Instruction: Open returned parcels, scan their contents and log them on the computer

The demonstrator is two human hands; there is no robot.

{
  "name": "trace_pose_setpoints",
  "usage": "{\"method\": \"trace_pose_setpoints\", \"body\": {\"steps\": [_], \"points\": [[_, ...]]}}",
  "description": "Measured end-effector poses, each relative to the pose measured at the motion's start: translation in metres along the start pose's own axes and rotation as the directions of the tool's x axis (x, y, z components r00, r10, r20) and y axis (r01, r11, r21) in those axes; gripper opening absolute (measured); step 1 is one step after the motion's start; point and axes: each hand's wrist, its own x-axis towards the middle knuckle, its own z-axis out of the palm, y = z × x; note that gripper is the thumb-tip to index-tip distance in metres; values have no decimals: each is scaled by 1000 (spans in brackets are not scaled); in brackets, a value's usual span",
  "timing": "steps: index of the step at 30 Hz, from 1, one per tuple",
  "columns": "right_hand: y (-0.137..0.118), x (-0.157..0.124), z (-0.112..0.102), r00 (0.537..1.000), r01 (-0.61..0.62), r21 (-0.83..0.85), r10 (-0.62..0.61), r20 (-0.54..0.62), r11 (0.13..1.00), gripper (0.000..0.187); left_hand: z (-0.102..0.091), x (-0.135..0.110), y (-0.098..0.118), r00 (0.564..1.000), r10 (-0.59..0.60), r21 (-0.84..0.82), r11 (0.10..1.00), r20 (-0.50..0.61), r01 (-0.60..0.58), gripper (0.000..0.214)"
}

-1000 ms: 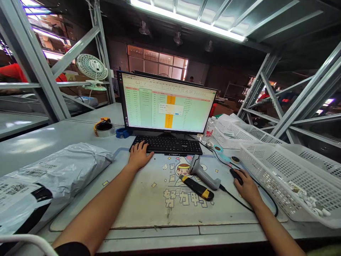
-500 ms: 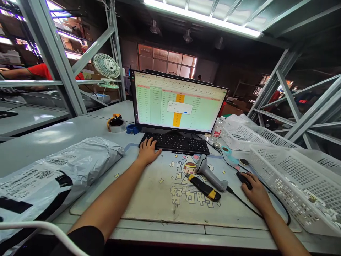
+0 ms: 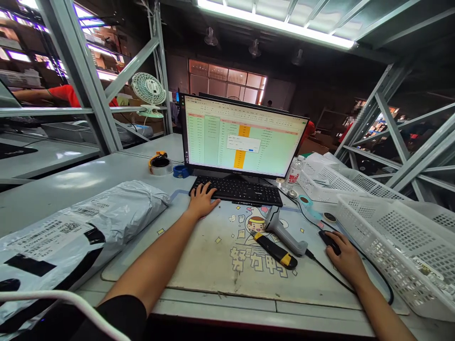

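My left hand (image 3: 202, 201) rests with fingers spread on the left end of a black keyboard (image 3: 240, 191). My right hand (image 3: 345, 259) lies cupped over a black mouse (image 3: 329, 241) on the worn desk mat (image 3: 220, 258). Behind the keyboard a monitor (image 3: 243, 137) shows a green spreadsheet with a small dialog box. Between my hands lie a grey barcode scanner (image 3: 284, 232) and a black and yellow utility knife (image 3: 275, 251).
A grey mailing bag (image 3: 81, 227) with labels lies at the left. Tape rolls (image 3: 160, 165) sit left of the monitor. White perforated baskets (image 3: 394, 232) fill the right side. A water bottle (image 3: 292, 176), a desk fan (image 3: 149, 92) and steel shelving surround the table. A person in red stands far left.
The view has shifted, so everything sits a little further right in the picture. Both hands stay where they were, on the keyboard and the mouse.
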Motion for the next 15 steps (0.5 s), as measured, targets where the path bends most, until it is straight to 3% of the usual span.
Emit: {"method": "trace_pose_setpoints", "body": {"steps": [15], "points": [[-5,-2,-3,1000,5,-6,-5,5,1000,49,4,-1,-1,999,0,-15,1000,-34,0,62]]}}
